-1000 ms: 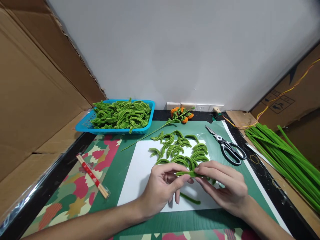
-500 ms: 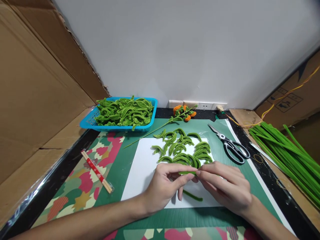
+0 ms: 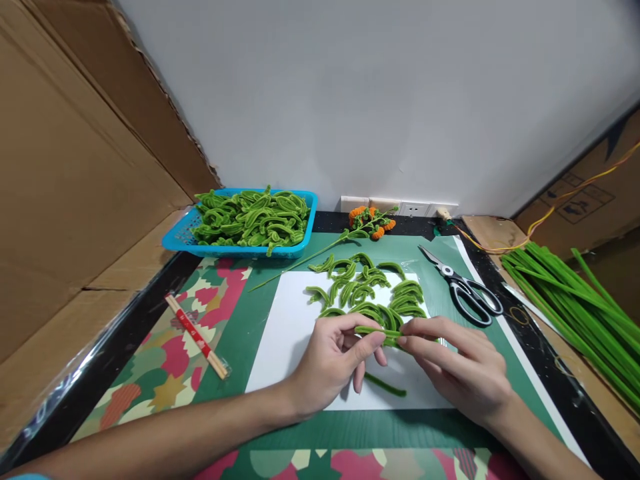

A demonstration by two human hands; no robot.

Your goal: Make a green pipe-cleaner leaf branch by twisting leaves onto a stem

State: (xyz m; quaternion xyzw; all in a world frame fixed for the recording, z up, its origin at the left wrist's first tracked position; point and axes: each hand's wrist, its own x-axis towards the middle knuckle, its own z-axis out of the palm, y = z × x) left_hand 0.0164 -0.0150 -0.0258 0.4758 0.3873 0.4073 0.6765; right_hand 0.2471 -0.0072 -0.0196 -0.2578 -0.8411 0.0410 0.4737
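Observation:
A short green pipe cleaner (image 3: 391,336) is stretched between my hands above the white sheet (image 3: 280,340); it looks doubled. My left hand (image 3: 330,363) pinches its left part between thumb and index finger. At its right end the fingertips of my right hand (image 3: 463,367) are closed on it. Below them, a single green pipe cleaner piece (image 3: 385,385) lies on the sheet. Just beyond my fingers are several curved green pipe cleaner pieces (image 3: 406,293), some loose and some in rows.
A blue basket (image 3: 240,251) heaped with green pieces stands at the back left. Behind the sheet lies an orange-flowered stem (image 3: 377,232). Scissors (image 3: 467,287) and long green pipe cleaners (image 3: 565,300) are on the right, wrapped chopsticks (image 3: 197,337) on the left.
My right hand has drawn slightly away to the right, so more of the pipe cleaner shows between my fingers. The left hand keeps its pinch. The view has shifted a little.

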